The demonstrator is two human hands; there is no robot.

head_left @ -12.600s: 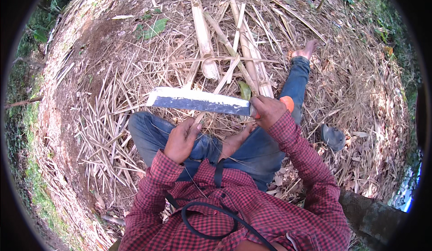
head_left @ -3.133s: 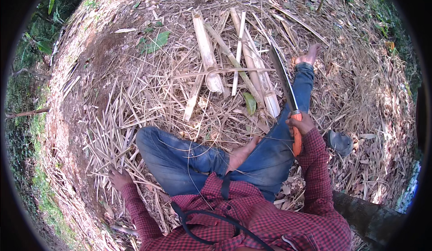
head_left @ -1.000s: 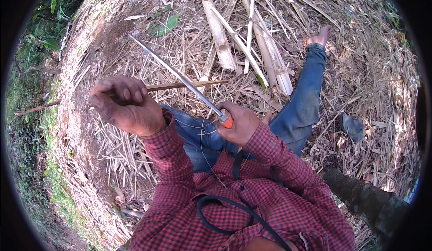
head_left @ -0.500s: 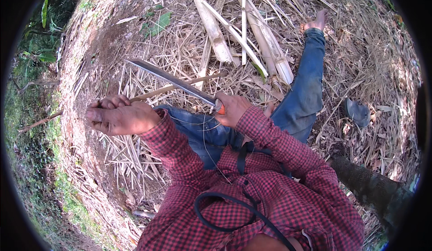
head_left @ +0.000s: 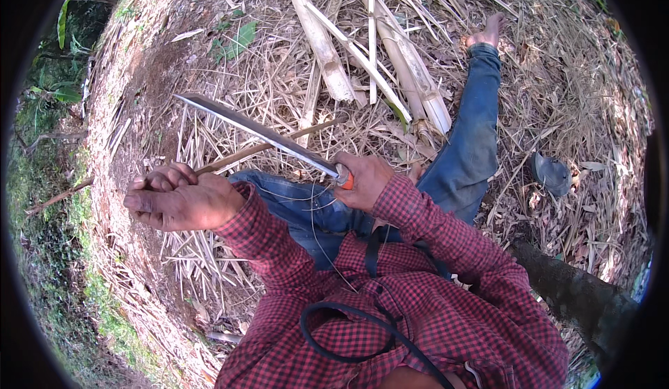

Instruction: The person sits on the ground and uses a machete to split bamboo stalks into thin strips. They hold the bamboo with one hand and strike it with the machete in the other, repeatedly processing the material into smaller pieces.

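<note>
My right hand is closed round the orange handle of a machete above my lap. Its long straight blade slants up and to the left, crossing over a long brown stick. My left hand is at the left, palm side up with its fingers curled shut. The near end of the stick runs in behind those fingers, and they appear to grip it; the far end reaches toward the split bamboo. Thin pale strands loop over my jeans below the machete handle.
Split bamboo pieces lie ahead of me near my outstretched leg. Pale slivers are heaped beside my left arm. A dark cup-like object sits at the right, above a thick trunk. Green plants edge the left.
My left hand has moved slightly down and left, and the stick's near end has dropped with it. The machete has shifted a little left, its blade tilting slightly more steeply.
</note>
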